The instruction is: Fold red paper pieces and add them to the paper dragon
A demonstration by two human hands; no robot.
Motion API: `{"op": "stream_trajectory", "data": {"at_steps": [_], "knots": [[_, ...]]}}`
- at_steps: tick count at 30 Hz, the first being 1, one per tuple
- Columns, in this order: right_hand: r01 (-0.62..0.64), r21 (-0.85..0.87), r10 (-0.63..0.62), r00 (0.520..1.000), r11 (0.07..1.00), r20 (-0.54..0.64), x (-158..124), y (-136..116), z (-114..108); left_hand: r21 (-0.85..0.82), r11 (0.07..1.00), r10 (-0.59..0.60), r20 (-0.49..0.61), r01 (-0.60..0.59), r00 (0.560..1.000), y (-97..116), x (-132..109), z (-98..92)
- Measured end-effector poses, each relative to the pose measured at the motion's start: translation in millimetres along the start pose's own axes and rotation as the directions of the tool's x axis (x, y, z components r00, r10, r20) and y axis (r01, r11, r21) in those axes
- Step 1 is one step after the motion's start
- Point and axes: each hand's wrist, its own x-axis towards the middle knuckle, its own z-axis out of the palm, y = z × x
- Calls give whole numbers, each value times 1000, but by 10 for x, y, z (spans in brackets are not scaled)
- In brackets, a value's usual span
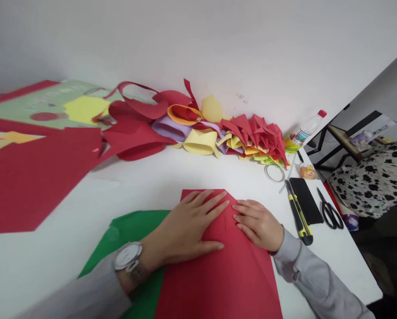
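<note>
A large red paper sheet (218, 279) lies on the white table in front of me, its top right corner folded over. My left hand (191, 226) rests flat on the sheet's upper left part, fingers spread. On the right edge, by the fold, my right hand (260, 223) lies palm down with its fingers stretched over the paper. Beneath the red sheet and my left forearm, a green sheet (128, 223) sticks out to the left.
Red paper pieces (45, 177) cover the left side. Cut and folded coloured papers (201, 141) line the wall. On the right are a bottle (306, 128), a tape ring (274, 165), a cutter (299, 212), a black phone-like object (306, 200) and scissors (331, 213). A person's patterned clothing (374, 177) shows beyond.
</note>
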Motion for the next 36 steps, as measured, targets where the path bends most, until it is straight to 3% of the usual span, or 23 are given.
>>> {"op": "stream_trajectory", "data": {"at_steps": [3,5,7,11,15,17,21,23,24,26,28,30,32,34,36], "knots": [[-11,-1,11,997,1000,-80,60,-20,27,36,993,-111,-102,115,989,-41,13,-71],[-19,-25,17,997,1000,-75,103,-47,41,22,951,-300,-186,309,936,-92,26,-149],[-41,-56,41,999,998,7,131,-74,48,-40,889,-455,-200,457,868,-145,34,-229],[-116,-114,136,974,987,182,136,-106,44,-179,838,-542,-163,516,824,-189,32,-310],[-137,-134,166,958,981,233,128,-117,33,-365,753,-629,-155,548,761,-113,24,-323],[-142,-127,169,954,982,247,134,-120,26,-548,638,-697,-110,542,709,-44,26,-349],[-176,-123,203,942,977,267,145,-119,13,-866,195,-775,151,460,614,84,44,-418],[-201,-127,229,934,971,275,141,-116,12,-909,64,-748,229,412,623,111,51,-422],[-208,-128,237,930,970,282,137,-115,13,-915,50,-723,244,401,647,110,51,-412],[-208,-131,239,923,969,302,133,-114,12,-901,126,-687,222,415,692,83,48,-373],[-207,-142,243,916,968,320,142,-122,0,-841,285,-689,154,460,708,36,37,-317],[-213,-149,252,908,966,335,168,-140,-29,-729,490,-690,11,478,724,-6,19,-257],[-220,-150,259,903,964,342,207,-167,-68,-514,737,-610,-225,439,760,-13,-1,-199],[-226,-146,263,901,963,345,245,-194,-105,-150,937,-350,-440,316,827,33,-8,-136],[-232,-142,268,901,962,340,270,-212,-125,200,973,-17,-424,112,906,121,16,-61]]}}
